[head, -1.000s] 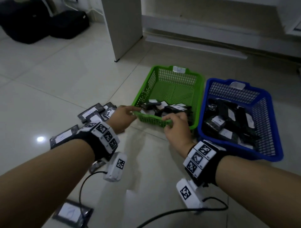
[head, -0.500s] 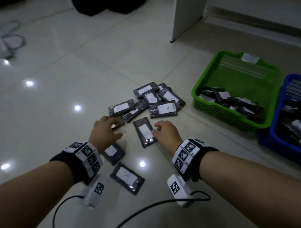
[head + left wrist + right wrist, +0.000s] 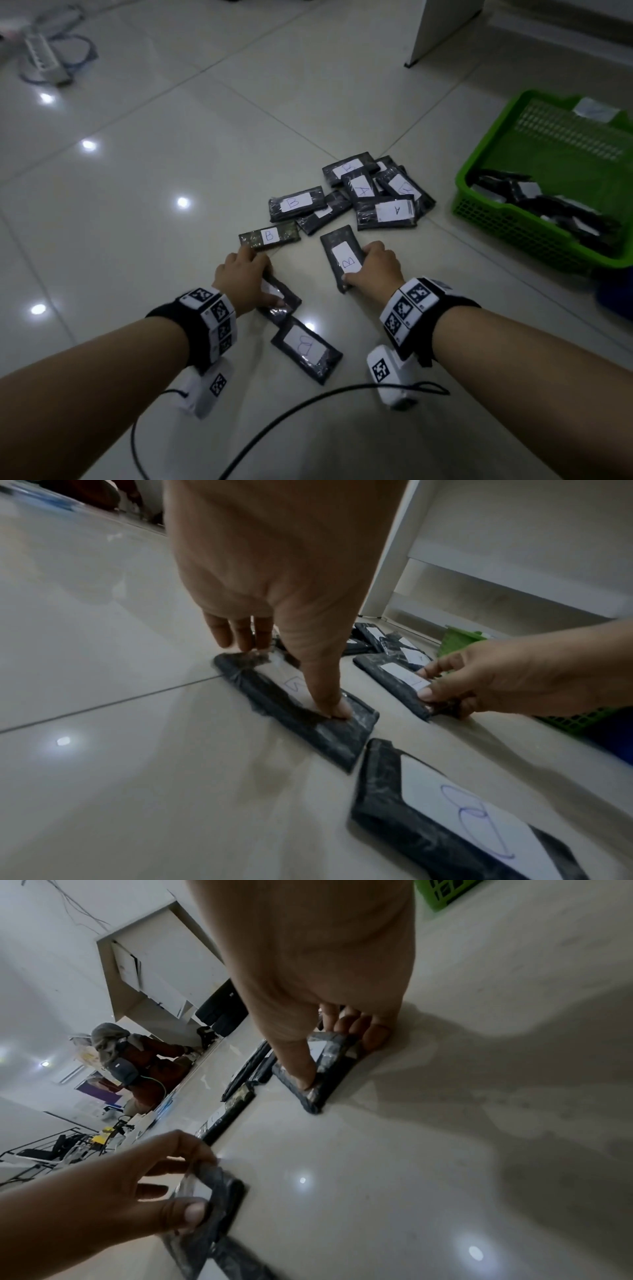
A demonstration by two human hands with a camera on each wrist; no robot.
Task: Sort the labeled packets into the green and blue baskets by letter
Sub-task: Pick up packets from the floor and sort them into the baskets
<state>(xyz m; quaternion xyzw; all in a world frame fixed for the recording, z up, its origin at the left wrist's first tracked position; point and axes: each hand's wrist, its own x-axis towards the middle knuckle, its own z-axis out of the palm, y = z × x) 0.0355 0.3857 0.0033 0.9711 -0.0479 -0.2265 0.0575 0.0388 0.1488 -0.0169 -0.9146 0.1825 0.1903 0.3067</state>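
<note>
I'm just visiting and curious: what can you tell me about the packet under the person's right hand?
The packet is a flat dark rectangle in shiny, crinkled plastic wrap, with a white label hand-marked B. It lies flat on the pale tiled floor, apart from the pile. The right hand pinches it, thumb on its near end and fingers curled over its far edge.

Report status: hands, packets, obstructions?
Left hand grips dark floor packet. Right hand grips B-labelled dark packet. Green plastic basket right; nothing blocking.
</note>
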